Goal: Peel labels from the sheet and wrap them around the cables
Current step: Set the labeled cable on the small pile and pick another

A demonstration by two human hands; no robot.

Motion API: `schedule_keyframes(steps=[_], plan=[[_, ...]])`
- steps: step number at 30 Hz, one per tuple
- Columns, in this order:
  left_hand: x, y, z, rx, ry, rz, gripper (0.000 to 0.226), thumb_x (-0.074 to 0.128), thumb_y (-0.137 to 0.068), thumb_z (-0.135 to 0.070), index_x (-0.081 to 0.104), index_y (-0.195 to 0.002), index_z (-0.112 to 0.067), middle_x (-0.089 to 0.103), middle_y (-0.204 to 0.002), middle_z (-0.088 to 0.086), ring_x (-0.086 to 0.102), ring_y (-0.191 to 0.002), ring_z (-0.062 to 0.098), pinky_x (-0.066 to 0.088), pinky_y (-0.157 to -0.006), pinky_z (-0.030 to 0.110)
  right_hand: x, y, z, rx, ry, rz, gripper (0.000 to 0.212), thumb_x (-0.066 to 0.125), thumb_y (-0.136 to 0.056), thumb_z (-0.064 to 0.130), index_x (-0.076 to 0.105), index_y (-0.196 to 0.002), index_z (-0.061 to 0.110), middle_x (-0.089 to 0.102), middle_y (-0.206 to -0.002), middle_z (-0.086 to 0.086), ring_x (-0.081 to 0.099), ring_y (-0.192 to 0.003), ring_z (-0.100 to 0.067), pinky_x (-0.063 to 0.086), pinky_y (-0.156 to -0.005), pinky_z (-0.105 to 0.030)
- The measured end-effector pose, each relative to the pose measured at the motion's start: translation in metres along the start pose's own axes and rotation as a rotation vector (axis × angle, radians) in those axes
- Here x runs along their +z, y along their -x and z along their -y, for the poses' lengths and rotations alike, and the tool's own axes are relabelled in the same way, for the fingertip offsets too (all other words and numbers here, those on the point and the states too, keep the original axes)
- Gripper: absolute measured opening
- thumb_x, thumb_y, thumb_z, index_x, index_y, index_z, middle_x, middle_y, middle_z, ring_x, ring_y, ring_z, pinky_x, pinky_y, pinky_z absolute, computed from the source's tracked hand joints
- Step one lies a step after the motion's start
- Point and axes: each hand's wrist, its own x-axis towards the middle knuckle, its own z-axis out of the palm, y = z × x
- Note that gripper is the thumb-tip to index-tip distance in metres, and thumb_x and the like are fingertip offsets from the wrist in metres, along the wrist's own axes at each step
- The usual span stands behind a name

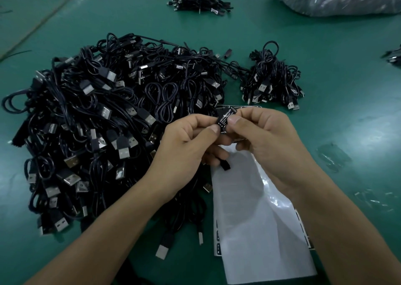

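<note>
Head view: label pinched between both hands, above the label sheet's far end.
Left hand (191,141) and right hand (267,141) each pinch the label (224,119), equally near. Its long axis tilts up toward the right hand. A cable end (224,165) hangs below, over the label sheet (256,219).

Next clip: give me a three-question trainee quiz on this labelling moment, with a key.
1. True or false: only the right hand touches the black label.
2. Which text shows on the label? A) LED CONTROLLER B) USB CHARGER C) POWER BANK
3. Fill in: the biggest cable pile lies to the person's ____ of the white label sheet.
Key: 1 false, the left hand pinches it too; 2 A; 3 left.
</note>
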Motion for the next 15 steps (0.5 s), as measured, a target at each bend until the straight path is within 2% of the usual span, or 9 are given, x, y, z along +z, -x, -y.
schedule_keyframes(steps=[5, 8, 15], plan=[[0.0003, -0.0001, -0.0012, -0.016, 0.005, 0.038, 0.018, 0.053, -0.101, -0.005, 0.069, -0.109, -0.009, 0.078, -0.087, 0.006, 0.072, -0.068, 0.013, 0.057, -0.058, 0.02, -0.0005, 0.0, 0.0005, -0.002, -0.004, -0.01, 0.021, 0.059, -0.099, 0.013, 0.066, -0.079, 0.008, 0.064, -0.073, -0.003, 0.057, -0.072, -0.015, 0.046, -0.06, -0.017], [-0.0004, -0.0005, -0.0007, -0.028, 0.003, 0.065, 0.021, 0.052, -0.101, -0.003, 0.07, -0.109, -0.012, 0.078, -0.09, 0.007, 0.073, -0.071, 0.013, 0.057, -0.06, 0.019, -0.0007, 0.0, 0.0006, -0.007, 0.006, -0.017, 0.022, 0.059, -0.099, 0.012, 0.065, -0.079, 0.006, 0.062, -0.071, -0.001, 0.055, -0.069, -0.013, 0.047, -0.06, -0.017], [-0.0016, -0.0007, -0.0012, -0.035, -0.016, 0.077, 0.025, 0.05, -0.102, -0.003, 0.071, -0.107, -0.015, 0.076, -0.081, 0.002, 0.073, -0.066, 0.014, 0.055, -0.058, 0.021, -0.0031, 0.0, 0.0012, -0.021, 0.054, -0.015, 0.021, 0.059, -0.1, 0.011, 0.065, -0.082, 0.001, 0.063, -0.069, 0.001, 0.054, -0.067, -0.013, 0.049, -0.064, -0.021]])
